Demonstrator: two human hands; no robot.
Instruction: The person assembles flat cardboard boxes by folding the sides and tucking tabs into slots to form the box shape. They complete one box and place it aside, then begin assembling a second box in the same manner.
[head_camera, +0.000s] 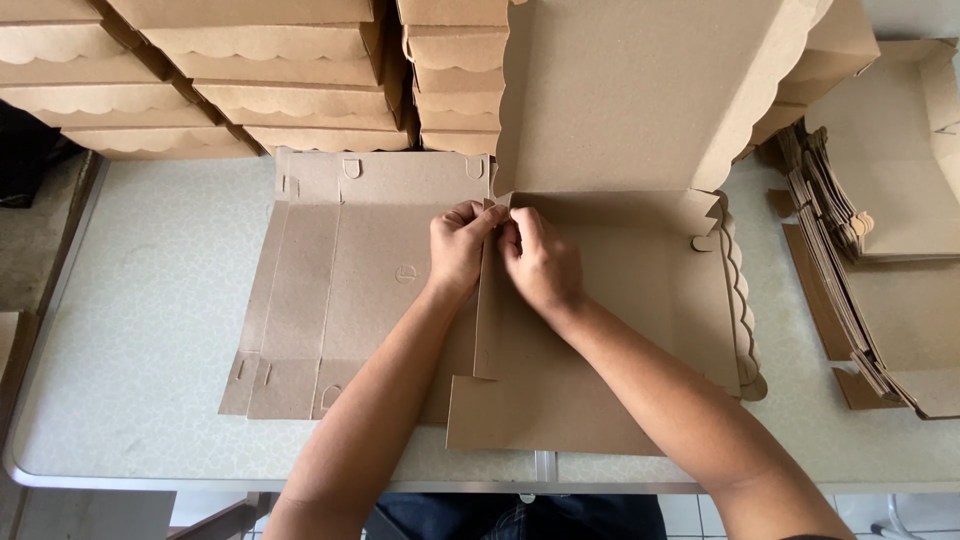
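A half-folded brown cardboard box (620, 290) lies on the table, its scalloped lid (640, 90) standing up at the back. My left hand (458, 245) and my right hand (540, 258) pinch the box's far left corner, where the left side wall meets the back wall. Fingertips of both hands touch a small tab there. The left wall stands partly raised between my hands. Under the box, to the left, lies a flat unfolded cardboard blank (340, 280).
Finished boxes with scalloped edges are stacked along the back (250, 70). A pile of flat blanks (860, 290) leans at the right. The pale table (140, 330) has a metal rim at its near edge.
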